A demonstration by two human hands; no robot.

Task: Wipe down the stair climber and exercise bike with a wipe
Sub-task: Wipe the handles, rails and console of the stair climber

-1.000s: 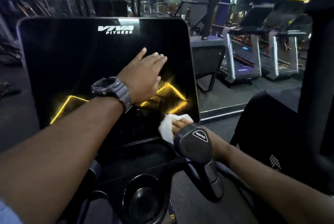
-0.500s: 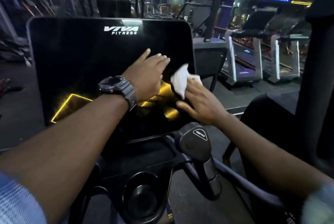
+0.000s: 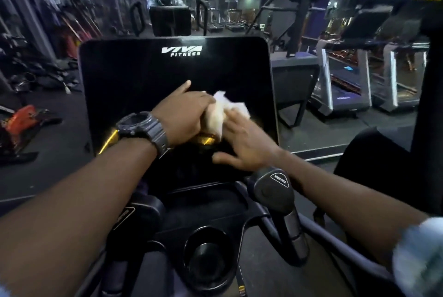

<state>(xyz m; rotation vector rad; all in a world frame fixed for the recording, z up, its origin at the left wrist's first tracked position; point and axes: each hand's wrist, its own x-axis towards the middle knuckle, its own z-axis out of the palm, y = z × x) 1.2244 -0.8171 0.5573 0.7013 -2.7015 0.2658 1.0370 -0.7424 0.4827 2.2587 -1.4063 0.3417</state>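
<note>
- The wipe (image 3: 226, 110) sits at the centre of the frame, against the lower right part of a black console screen (image 3: 143, 85).
- It is white, crumpled and bunched into uneven folds, with a ragged peak sticking up at its top edge; motion blur softens its outline.
- The left hand (image 3: 184, 114) reaches in from the lower left, its fingers curled around the left side of the wipe and its thumb raised towards the screen; it appears to be gripping the wipe.
- A dark watch (image 3: 143, 128) with a thick strap sits on the left wrist.
- The right hand (image 3: 244, 143) comes from the lower right, its fingers spread flat and open, its fingertips lying on the right side of the wipe; it is blurred.
- The screen is glossy and dark, with white "VIVA FITNESS" lettering near its top centre and a yellow glowing line pattern in its lower part, mostly hidden behind the hands.
- Below the screen, at the lower centre of the frame, is a round black cup holder (image 3: 208, 256).
- A dark handlebar grip (image 3: 275, 191) with a small logo plate stands just under the right wrist.
- Treadmills (image 3: 347, 85) line the upper right of the frame across the dark gym floor.
</note>
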